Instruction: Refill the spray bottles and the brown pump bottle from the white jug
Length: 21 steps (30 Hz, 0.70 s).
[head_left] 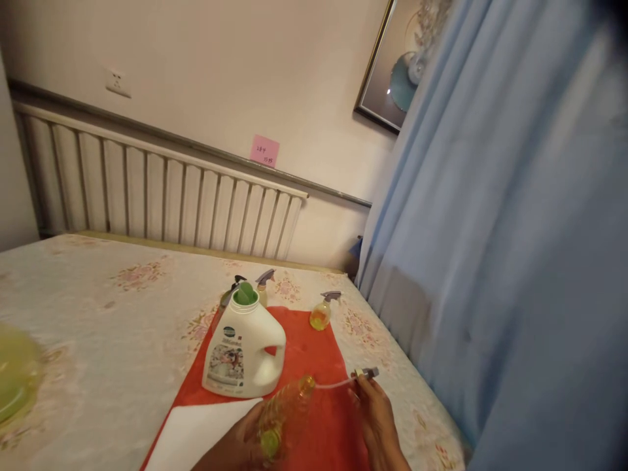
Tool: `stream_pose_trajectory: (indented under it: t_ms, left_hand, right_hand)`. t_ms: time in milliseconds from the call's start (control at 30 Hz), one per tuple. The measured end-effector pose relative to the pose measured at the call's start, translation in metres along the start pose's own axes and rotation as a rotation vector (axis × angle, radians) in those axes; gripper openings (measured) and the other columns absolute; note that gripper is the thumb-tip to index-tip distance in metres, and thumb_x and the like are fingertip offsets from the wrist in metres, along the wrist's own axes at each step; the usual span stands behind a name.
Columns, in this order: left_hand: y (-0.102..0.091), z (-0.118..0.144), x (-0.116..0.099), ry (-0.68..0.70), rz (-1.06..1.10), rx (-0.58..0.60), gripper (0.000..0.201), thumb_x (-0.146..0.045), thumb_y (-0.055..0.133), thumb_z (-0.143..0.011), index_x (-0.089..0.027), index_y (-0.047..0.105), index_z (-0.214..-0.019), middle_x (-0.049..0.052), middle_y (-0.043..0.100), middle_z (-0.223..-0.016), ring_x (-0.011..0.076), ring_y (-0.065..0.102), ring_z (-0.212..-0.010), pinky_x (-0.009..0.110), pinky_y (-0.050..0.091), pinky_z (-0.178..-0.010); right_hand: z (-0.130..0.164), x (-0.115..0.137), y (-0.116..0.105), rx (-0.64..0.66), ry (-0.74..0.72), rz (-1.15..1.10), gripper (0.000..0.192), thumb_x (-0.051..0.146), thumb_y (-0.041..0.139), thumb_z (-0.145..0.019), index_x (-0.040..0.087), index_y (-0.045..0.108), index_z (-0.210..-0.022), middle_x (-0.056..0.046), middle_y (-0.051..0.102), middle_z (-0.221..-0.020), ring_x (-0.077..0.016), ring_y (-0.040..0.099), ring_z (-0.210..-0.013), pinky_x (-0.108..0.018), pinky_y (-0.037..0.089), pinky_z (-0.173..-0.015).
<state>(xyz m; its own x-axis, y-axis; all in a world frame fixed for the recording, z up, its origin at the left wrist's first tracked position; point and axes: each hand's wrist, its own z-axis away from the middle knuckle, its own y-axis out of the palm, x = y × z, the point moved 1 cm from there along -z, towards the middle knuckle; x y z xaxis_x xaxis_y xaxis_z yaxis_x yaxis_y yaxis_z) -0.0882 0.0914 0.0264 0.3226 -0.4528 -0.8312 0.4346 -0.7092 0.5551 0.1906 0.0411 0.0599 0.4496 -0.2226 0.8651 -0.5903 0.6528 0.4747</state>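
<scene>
My left hand (245, 439) is wrapped round a clear yellowish spray bottle (289, 415), which lies tilted with its mouth toward the upper right. A spray head (367, 373) with a thin dip tube (336, 384) is pinched in my right hand (377, 418). The tube's end is at the bottle's mouth; whether it sits inside I cannot tell. Behind my left hand stands a large white detergent jug (245, 353) with a green spout (246, 294) and no cap on it. Farther back a small spray bottle (320, 317) holds yellow liquid.
Partly hidden behind the jug are another spray bottle (265, 284) and a dark-topped one (237, 285). A red cloth (309, 353) and a white sheet (196, 435) lie on the flowered tablecloth (122, 340). A yellow-green basin (17, 373) is at far left; a blue curtain (490, 229) hangs right.
</scene>
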Motion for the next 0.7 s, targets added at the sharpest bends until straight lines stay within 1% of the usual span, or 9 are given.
stream_pose_trajectory:
  t_ms: [100, 167, 200, 300, 367, 467, 567, 700]
  left_hand:
    - [-0.015, -0.002, 0.005, 0.016, 0.008, 0.060, 0.088, -0.037, 0.085, -0.057, -0.029, 0.046, -0.135, 0.009, 0.061, -0.127, 0.0348, 0.054, -0.118, 0.044, 0.047, -0.092]
    - [-0.020, -0.002, 0.006, 0.023, 0.032, 0.087, 0.088, -0.035, 0.085, -0.055, -0.029, 0.047, -0.135, 0.009, 0.058, -0.132, 0.0359, 0.050, -0.124, 0.047, 0.044, -0.098]
    - [-0.021, -0.002, 0.005, 0.035, 0.051, 0.095, 0.090, -0.034, 0.086, -0.054, -0.030, 0.047, -0.135, 0.008, 0.055, -0.136, 0.0362, 0.047, -0.128, 0.048, 0.042, -0.101]
    - [-0.018, 0.000, -0.005, 0.073, 0.108, 0.111, 0.093, -0.030, 0.087, -0.053, -0.032, 0.045, -0.136, 0.006, 0.047, -0.146, 0.0357, 0.038, -0.136, 0.049, 0.038, -0.106]
    - [-0.015, 0.003, -0.015, 0.077, 0.115, 0.111, 0.089, -0.026, 0.085, -0.055, -0.031, 0.047, -0.135, 0.006, 0.050, -0.144, 0.0353, 0.040, -0.135, 0.048, 0.038, -0.106]
    - [-0.010, 0.008, -0.028, 0.077, 0.120, 0.093, 0.080, -0.019, 0.080, -0.061, -0.030, 0.049, -0.134, 0.006, 0.055, -0.140, 0.0349, 0.046, -0.131, 0.049, 0.040, -0.105]
    - [-0.007, 0.014, -0.036, 0.095, 0.142, 0.087, 0.077, -0.020, 0.078, -0.065, -0.030, 0.049, -0.135, 0.006, 0.053, -0.141, 0.0351, 0.046, -0.131, 0.049, 0.041, -0.104]
    - [-0.008, 0.016, -0.037, 0.086, 0.130, 0.069, 0.077, -0.021, 0.078, -0.067, -0.029, 0.046, -0.137, 0.006, 0.050, -0.144, 0.0333, 0.042, -0.135, 0.045, 0.040, -0.105]
  right_hand:
    - [-0.006, -0.012, 0.005, 0.065, 0.042, 0.084, 0.035, 0.034, 0.084, -0.053, 0.017, 0.064, -0.076, 0.002, 0.071, -0.071, -0.0142, 0.067, -0.065, -0.022, 0.054, -0.059]
    - [-0.013, -0.016, 0.012, 0.132, 0.081, 0.165, 0.031, 0.035, 0.080, -0.058, 0.017, 0.063, -0.077, 0.001, 0.072, -0.074, -0.0155, 0.068, -0.067, -0.024, 0.054, -0.061]
    - [-0.017, -0.018, 0.016, 0.163, 0.103, 0.207, 0.028, 0.033, 0.078, -0.059, 0.017, 0.063, -0.076, 0.001, 0.072, -0.072, -0.0150, 0.067, -0.065, -0.024, 0.053, -0.061]
    - [-0.030, -0.027, 0.030, 0.245, 0.166, 0.314, 0.020, 0.024, 0.076, -0.057, 0.014, 0.063, -0.070, 0.001, 0.068, -0.060, -0.0114, 0.060, -0.050, -0.020, 0.045, -0.050]
    - [-0.039, -0.037, 0.039, 0.319, 0.210, 0.372, 0.015, 0.019, 0.072, -0.056, 0.012, 0.064, -0.066, -0.001, 0.066, -0.056, -0.0099, 0.056, -0.045, -0.018, 0.039, -0.044]
    - [-0.048, -0.055, 0.052, 0.404, 0.273, 0.413, 0.011, 0.016, 0.066, -0.053, 0.011, 0.065, -0.063, -0.002, 0.063, -0.051, -0.0095, 0.051, -0.042, -0.018, 0.036, -0.041]
    - [-0.055, -0.069, 0.060, 0.421, 0.326, 0.415, 0.011, 0.017, 0.063, -0.054, 0.012, 0.064, -0.063, -0.001, 0.060, -0.048, -0.0095, 0.048, -0.040, -0.019, 0.037, -0.039]
    - [-0.063, -0.072, 0.064, 0.409, 0.357, 0.380, 0.013, 0.017, 0.059, -0.059, 0.013, 0.064, -0.071, -0.001, 0.062, -0.056, -0.0088, 0.049, -0.044, -0.018, 0.040, -0.042]
